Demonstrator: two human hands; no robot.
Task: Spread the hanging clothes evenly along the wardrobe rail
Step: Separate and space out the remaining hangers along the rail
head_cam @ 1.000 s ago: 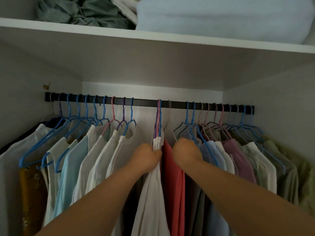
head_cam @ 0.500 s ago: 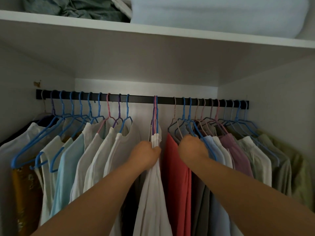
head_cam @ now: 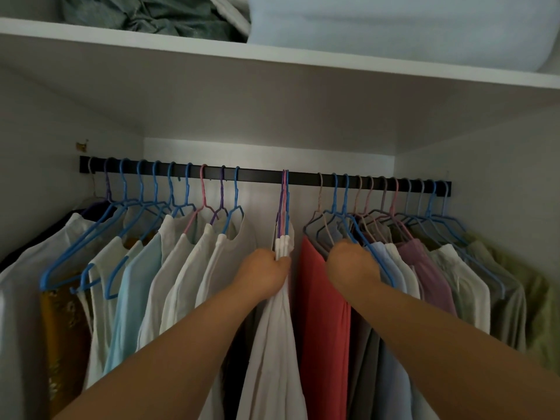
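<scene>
Black rail (head_cam: 263, 173): a dark bar running across the back of the wardrobe from the left wall to the right wall, with hanger hooks along most of it.
White bundle (head_cam: 284, 247): a few white garments on hangers pressed tightly together, hanging alone near the middle of the rail; bare rail shows on both sides of their hooks.
Left hand (head_cam: 263, 274): fingers curled round the white bundle just below its shoulders, gripping the cloth.
Red garment (head_cam: 321, 298): hangs just right of the white bundle, its left edge exposed, first in the right-hand group.
Right hand (head_cam: 353, 263): closed into a fist against the top of the right-hand group, between the red garment and a pale blue shirt (head_cam: 382, 253); the fingers are hidden behind the knuckles, so what they hold cannot be made out.
Right-hand group: pale blue, white, mauve (head_cam: 424, 268), cream and olive-green (head_cam: 542, 298) clothes packed close, their blue and pink hooks crowded up to the right end of the rail.
Left-hand group: white and light blue (head_cam: 133, 292) tops on mostly blue hangers (head_cam: 100, 237), with a mustard patterned piece (head_cam: 60, 322) low at the left; hooks set somewhat wider apart than on the right.
Shelf (head_cam: 272, 57): a white board above the rail.
On the shelf: crumpled grey-green cloth (head_cam: 157, 16) on the left, a folded pale blue bundle (head_cam: 394, 25) on the right.
</scene>
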